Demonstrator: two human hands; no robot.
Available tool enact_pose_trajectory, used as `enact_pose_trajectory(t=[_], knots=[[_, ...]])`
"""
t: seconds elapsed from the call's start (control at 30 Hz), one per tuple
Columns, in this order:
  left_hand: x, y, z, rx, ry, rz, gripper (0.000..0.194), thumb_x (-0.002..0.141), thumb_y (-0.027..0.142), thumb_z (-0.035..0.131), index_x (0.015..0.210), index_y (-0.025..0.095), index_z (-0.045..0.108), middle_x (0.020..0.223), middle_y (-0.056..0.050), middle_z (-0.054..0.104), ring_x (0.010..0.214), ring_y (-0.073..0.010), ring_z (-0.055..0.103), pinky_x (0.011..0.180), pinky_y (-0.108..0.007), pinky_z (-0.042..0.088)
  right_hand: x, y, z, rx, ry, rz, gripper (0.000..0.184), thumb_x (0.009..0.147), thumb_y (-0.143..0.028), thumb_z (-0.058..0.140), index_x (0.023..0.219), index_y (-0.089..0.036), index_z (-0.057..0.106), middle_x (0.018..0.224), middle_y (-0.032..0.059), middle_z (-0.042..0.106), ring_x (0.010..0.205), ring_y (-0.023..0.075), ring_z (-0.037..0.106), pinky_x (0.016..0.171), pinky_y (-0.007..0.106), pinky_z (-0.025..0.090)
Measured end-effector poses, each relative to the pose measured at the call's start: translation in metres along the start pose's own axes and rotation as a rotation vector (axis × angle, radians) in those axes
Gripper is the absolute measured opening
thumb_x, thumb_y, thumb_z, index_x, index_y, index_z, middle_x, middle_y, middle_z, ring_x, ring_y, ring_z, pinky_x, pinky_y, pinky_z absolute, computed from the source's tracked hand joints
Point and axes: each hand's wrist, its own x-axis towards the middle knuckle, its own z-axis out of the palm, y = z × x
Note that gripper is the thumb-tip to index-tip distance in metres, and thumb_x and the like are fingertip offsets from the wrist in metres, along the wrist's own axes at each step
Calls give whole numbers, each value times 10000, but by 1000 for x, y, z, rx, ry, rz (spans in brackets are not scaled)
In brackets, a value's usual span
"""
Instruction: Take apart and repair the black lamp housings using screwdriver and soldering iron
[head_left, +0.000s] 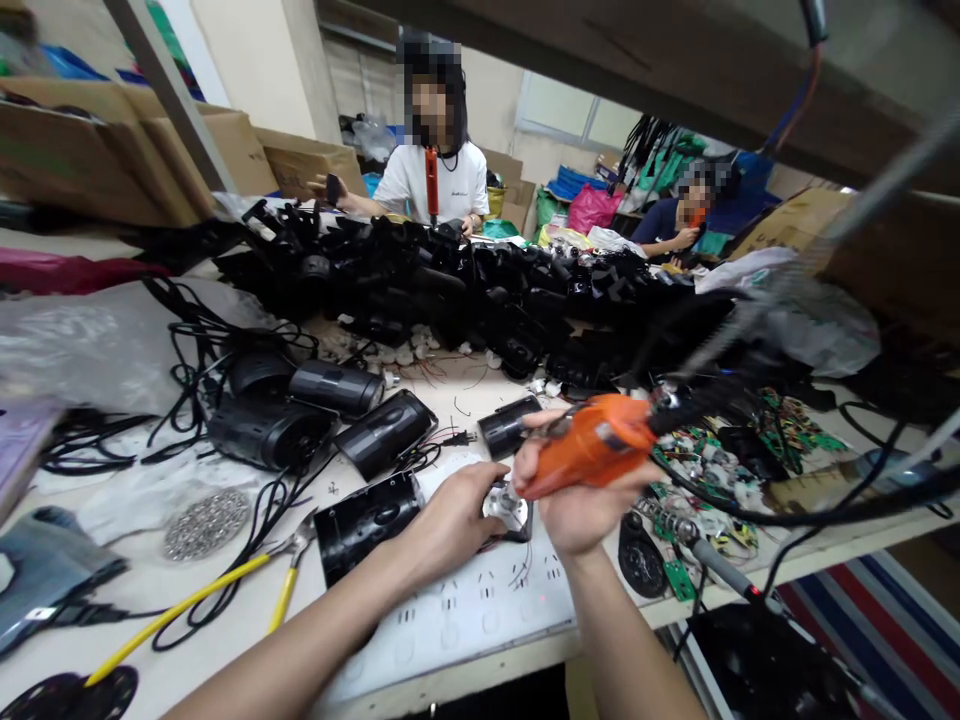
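My right hand is wrapped round an orange electric screwdriver, which hangs on a coiled cord. Its tip end points left and down, over a small part with a pale base and a dark edge. My left hand grips this part with thumb and fingers against a white panel with slots. Part of the piece is hidden behind the fingers and the tool. Thin wires trail from it. Beside my left forearm lies an open black housing, and a black cylinder lies just beyond my hands.
Several black cylindrical housings with cords lie at left, near yellow-handled pliers and a pile of screws. Circuit boards and a soldering iron are at right. Behind a heap of black parts two people work.
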Motion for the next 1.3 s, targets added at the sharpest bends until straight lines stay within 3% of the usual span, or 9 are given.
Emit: enact_pose_trajectory(t=[0.13, 0.33, 0.53, 0.7, 1.03, 1.3], knots=[[1, 2, 0, 93, -20, 80, 424, 723, 102, 693, 1128, 193, 607, 1176, -97, 643, 1118, -272, 571, 977, -411, 454, -8, -18, -15, 2, 57, 0, 849, 613, -932, 454, 867, -158, 694, 507, 11, 582, 401, 147, 478, 376, 262, 391], [7, 8, -2, 246, -118, 98, 139, 831, 118, 585, 956, 164, 624, 990, -94, 652, 979, -249, 594, 875, -375, 481, -19, -7, -23, -22, 154, 84, 847, 568, -948, 466, 827, -178, 704, 478, 7, 578, 370, 138, 467, 365, 245, 359], [6, 11, -1, 305, -134, 114, 99, 866, 133, 528, 934, 171, 590, 1008, -98, 651, 986, -239, 594, 877, -360, 483, -18, -5, -18, -33, 198, 67, 853, 539, -953, 485, 796, -169, 701, 440, 1, 559, 354, 135, 449, 350, 234, 342], [7, 7, 2, 286, -116, 102, 100, 838, 135, 572, 928, 168, 600, 1020, -104, 658, 996, -247, 597, 894, -371, 484, -15, -4, -19, -26, 157, 40, 895, 550, -979, 422, 815, -168, 690, 458, 6, 567, 361, 142, 463, 348, 239, 341], [5, 4, 2, 196, -97, 97, 147, 827, 129, 588, 964, 178, 601, 1037, -86, 655, 1017, -244, 567, 911, -369, 466, -13, 3, -22, -36, 113, 67, 802, 599, -920, 491, 829, -176, 683, 506, 9, 586, 391, 149, 506, 378, 248, 376], [4, 2, 9, 89, -32, 97, 110, 802, 103, 592, 870, 187, 578, 972, -73, 657, 983, -246, 556, 875, -361, 460, -14, 6, -25, -43, 57, 86, 786, 650, -904, 460, 828, -174, 688, 524, 17, 598, 413, 152, 506, 394, 260, 402]])
